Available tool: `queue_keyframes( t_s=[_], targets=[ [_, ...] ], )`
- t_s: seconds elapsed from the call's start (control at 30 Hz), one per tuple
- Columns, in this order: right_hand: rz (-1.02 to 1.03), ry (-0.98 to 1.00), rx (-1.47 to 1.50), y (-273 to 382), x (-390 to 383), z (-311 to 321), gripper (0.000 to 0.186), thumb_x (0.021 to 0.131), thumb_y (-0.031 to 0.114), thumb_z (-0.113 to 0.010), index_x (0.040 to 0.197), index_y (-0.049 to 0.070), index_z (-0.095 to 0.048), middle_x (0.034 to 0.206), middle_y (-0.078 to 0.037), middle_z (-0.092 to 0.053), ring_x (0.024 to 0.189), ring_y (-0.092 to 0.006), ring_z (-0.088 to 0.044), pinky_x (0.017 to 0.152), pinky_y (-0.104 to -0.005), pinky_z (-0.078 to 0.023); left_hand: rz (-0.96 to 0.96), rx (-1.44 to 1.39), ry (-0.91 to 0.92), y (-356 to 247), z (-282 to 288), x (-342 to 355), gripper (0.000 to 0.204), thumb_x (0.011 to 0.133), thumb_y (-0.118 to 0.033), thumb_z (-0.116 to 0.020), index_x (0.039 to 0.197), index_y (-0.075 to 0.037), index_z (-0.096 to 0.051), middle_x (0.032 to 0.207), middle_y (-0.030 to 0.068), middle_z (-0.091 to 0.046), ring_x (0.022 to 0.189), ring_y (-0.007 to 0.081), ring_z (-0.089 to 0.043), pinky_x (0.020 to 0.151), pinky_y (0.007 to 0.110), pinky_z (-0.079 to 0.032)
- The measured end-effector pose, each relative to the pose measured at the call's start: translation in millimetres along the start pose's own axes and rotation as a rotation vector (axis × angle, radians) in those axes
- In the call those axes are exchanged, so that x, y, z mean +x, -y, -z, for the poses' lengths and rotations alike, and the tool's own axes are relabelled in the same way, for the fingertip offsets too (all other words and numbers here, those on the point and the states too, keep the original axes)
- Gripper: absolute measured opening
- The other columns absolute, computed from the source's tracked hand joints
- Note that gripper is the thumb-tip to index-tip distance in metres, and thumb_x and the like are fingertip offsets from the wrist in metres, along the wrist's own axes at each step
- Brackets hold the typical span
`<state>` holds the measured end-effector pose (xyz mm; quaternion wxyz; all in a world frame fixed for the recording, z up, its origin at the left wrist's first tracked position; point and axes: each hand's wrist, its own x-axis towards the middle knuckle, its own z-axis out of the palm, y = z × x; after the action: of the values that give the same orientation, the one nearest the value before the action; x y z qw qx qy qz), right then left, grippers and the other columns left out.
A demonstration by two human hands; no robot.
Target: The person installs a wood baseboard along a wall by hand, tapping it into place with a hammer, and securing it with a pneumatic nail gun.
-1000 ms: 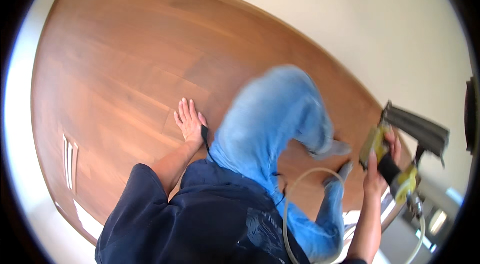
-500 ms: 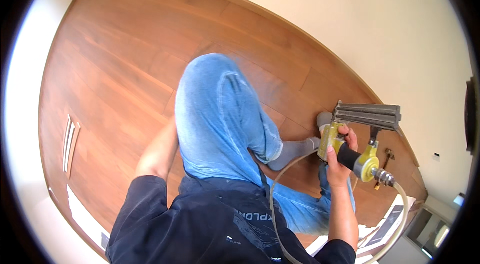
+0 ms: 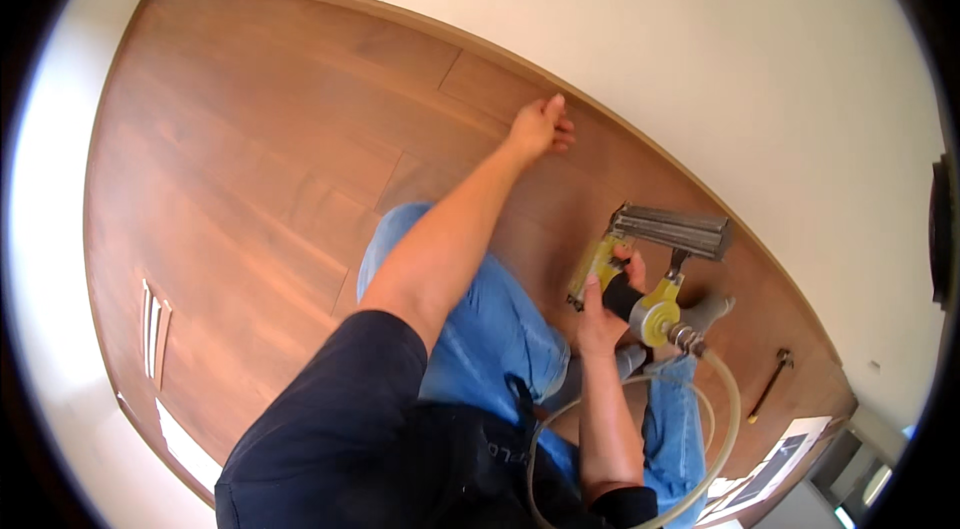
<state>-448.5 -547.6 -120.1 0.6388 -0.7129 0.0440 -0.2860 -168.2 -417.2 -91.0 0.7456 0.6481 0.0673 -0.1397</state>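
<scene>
- The left hand (image 3: 538, 131), flat on the floor (image 3: 250, 99) earlier, now reaches near the baseboard (image 3: 648, 145), seemingly freed from propping; fingers curled, any contents unclear.
- The right hand (image 3: 603, 317) grips the nail gun (image 3: 668, 231), swung leftward over the floor.

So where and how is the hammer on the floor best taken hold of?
The hammer is likely best gripped by its slim handle, from the person's side: it lies head toward the wall, handle slanting back toward the jeans.
</scene>
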Motion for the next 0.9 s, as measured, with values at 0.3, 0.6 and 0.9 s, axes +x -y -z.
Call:
queue_keyframes(
  t_s=[0.3, 0.6, 0.9],
  targets=[
    [0.100, 0.173, -0.340, 5, 20, 27, 0.066, 0.091, -0.001, -0.061, 0.149, 0.002, -0.031, 0.144, -0.016, -0.046, 0.139, -0.0280, -0.039, 0.119, -0.0418, -0.024, 0.108, -0.020, 0.107, 5, -81, -50, 0.042, 0.108, -0.039, -0.047, 0.105, 0.000, -0.062, 0.098, 0.0104, -0.070, 0.071, 0.0172, -0.069, 0.059, 0.030, -0.052],
    [-0.064, 0.066, -0.454, -28, 1, 31, 0.060, 0.090, 0.002, -0.063, 0.144, 0.002, -0.038, 0.142, -0.017, -0.048, 0.140, -0.0319, -0.039, 0.117, -0.0452, -0.029, 0.284, -0.048, 0.077, 85, -120, -67, 0.044, 0.105, -0.042, -0.053, 0.100, 0.001, -0.063, 0.086, 0.0090, -0.069, 0.060, 0.0160, -0.066, 0.052, 0.029, -0.053],
    [-0.136, 0.088, -0.632, -7, 10, 32, 0.054, 0.088, 0.004, -0.064, 0.139, 0.002, -0.046, 0.140, -0.017, -0.051, 0.139, -0.0398, -0.040, 0.119, -0.0485, -0.026, 0.256, -0.052, 0.084, 79, -116, -44, 0.044, 0.103, -0.044, -0.055, 0.096, -0.001, -0.062, 0.081, 0.0071, -0.067, 0.059, 0.0153, -0.066, 0.049, 0.028, -0.048]
  ],
)
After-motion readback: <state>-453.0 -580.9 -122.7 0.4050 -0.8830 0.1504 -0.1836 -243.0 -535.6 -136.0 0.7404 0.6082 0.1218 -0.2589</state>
